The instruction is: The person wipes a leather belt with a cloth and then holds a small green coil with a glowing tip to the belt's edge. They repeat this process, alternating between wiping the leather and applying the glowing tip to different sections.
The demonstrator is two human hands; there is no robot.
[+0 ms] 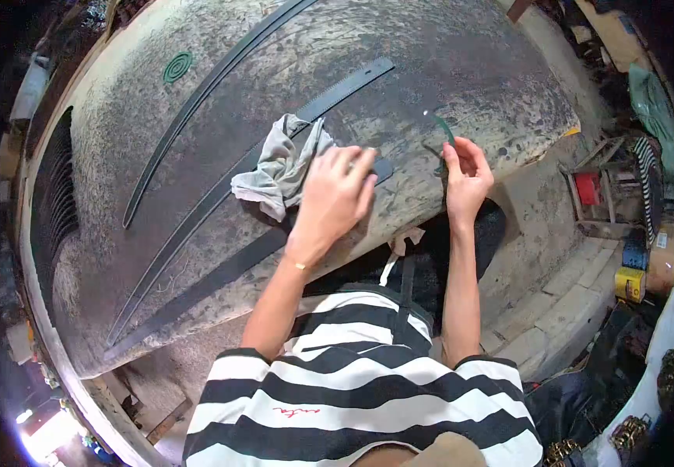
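"Two hands; holding what?"

"Right hand pinches a thin green strip over the worn table. Left hand, blurred by grey cloth: grip, cannot tell."

The far strap runs off the far edge of the view. The grey cloth hides part of the middle strap; the left hand, its fingertips blurred, covers part of the near strap.
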